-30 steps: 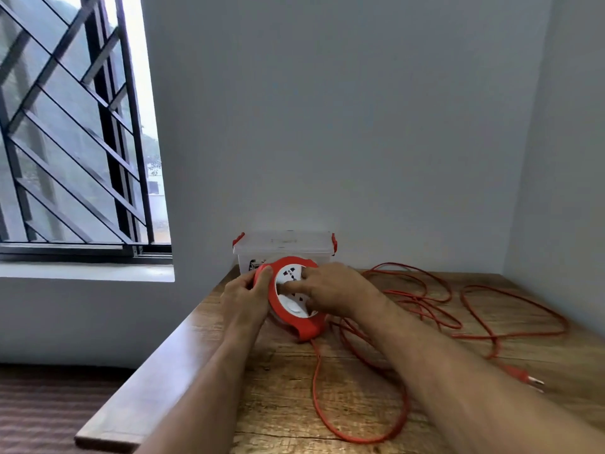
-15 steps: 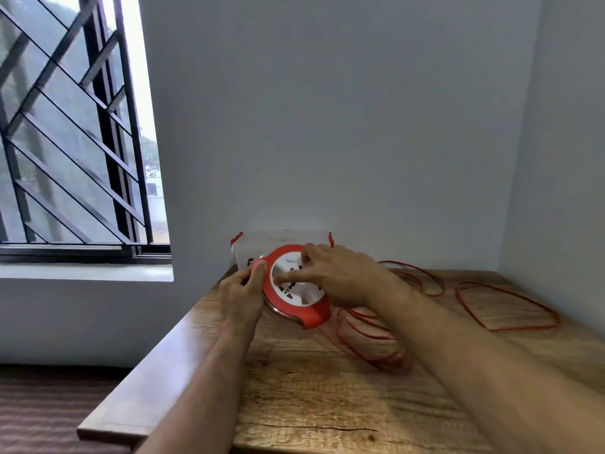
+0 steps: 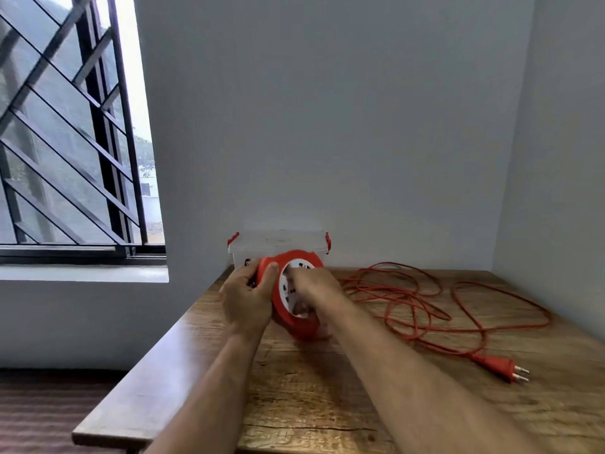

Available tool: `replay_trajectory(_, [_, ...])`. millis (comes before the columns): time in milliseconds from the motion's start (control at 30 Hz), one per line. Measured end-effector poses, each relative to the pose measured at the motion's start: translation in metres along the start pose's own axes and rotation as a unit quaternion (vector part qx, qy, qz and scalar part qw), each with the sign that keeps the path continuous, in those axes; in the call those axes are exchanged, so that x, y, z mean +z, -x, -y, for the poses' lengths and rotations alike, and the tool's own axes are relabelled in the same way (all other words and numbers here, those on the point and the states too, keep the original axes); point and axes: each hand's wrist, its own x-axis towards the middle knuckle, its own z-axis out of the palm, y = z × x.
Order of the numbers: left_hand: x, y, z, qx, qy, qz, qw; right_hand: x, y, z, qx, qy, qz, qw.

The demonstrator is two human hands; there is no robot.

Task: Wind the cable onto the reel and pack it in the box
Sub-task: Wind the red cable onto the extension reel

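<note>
I see the reel (image 3: 296,299) standing on its edge on the wooden table (image 3: 327,404), tilted so its white socket face looks toward me. My left hand (image 3: 247,298) grips the reel's orange rim, thumb over the front edge and fingers wrapped behind. My right hand (image 3: 316,285) lies across the white face with its fingers curled in; the fingertips are blurred, so I think they hold a knob there, but I cannot tell for sure. The orange cable (image 3: 425,299) lies in loose, tangled loops on the table to the right of the reel, and its plug (image 3: 501,367) rests near the table's right front. The clear box (image 3: 278,245) with red latches sits closed just behind the reel, against the wall.
</note>
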Motion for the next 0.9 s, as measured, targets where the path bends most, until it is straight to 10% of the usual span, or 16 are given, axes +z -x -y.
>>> replay_trajectory(100, [-0.007, -0.007, 0.008, -0.052, 0.045, -0.013, 0.998, -0.013, 0.004, 0.006, -0.062, 0.026, -0.017, 0.998])
replay_trajectory(167, [-0.009, -0.009, 0.011, -0.089, 0.076, -0.02, 0.993, -0.027, 0.009, 0.007, -0.29, 0.336, -0.109, 0.889])
replay_trajectory(233, [-0.007, -0.009, 0.011, -0.087, 0.071, -0.02, 0.993, -0.038, 0.009, 0.002, -0.432, 0.474, -0.036, 0.766])
replay_trajectory(567, [-0.015, -0.016, 0.016, -0.125, 0.088, 0.067, 0.986, -0.054, -0.015, 0.002, -0.54, 0.623, 0.039, 0.565])
replay_trajectory(900, [-0.027, -0.023, 0.019, -0.176, 0.141, 0.131, 0.965, -0.041, -0.012, 0.01, -0.56, 0.699, 0.052, 0.443])
